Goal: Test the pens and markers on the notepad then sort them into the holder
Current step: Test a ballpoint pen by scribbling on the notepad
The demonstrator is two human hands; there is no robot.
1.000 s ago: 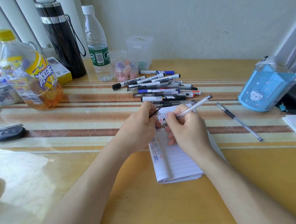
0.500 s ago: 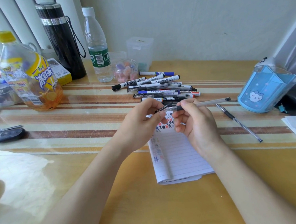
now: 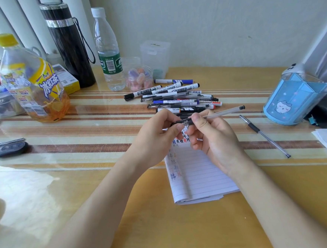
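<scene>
left hand [image 3: 157, 137] pinches cap [image 3: 178, 122], probably | right hand [image 3: 216, 141] pinches pen [image 3: 223, 113], tail toward 2 o'clock | holder [image 3: 292, 103] at 3 o'clock, right nearer

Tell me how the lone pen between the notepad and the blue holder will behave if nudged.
The lone pen looks slim and round on a glossy tabletop, so it would probably roll. Its thin barrel suggests it is light.

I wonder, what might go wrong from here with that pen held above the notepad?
The cap pinched by the left hand may seat crookedly on the pen the right hand holds, smearing ink. Carrying it to the blue holder could knock the loose pen lying between.
</scene>
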